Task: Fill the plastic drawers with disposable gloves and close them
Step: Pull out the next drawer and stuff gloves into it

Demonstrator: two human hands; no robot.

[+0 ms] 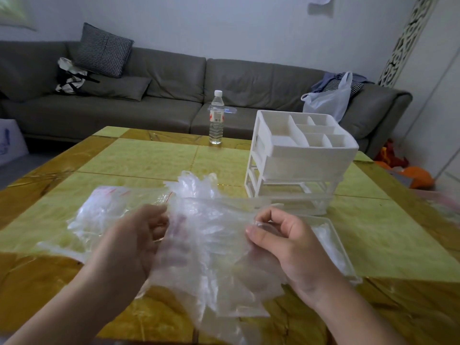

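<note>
Yellow-green table (154, 155) holds the white drawer unit (298, 160) on the right, its bottom slot looking vacant. One clear drawer (338, 245) sits pulled out just beside the right hand (286, 247), gloves seemingly in it already. Both hands pinch a bunch of disposable gloves (209, 235); the left hand (134, 235) curls round its edge. I'd say barely started, nothing closed yet.
</note>
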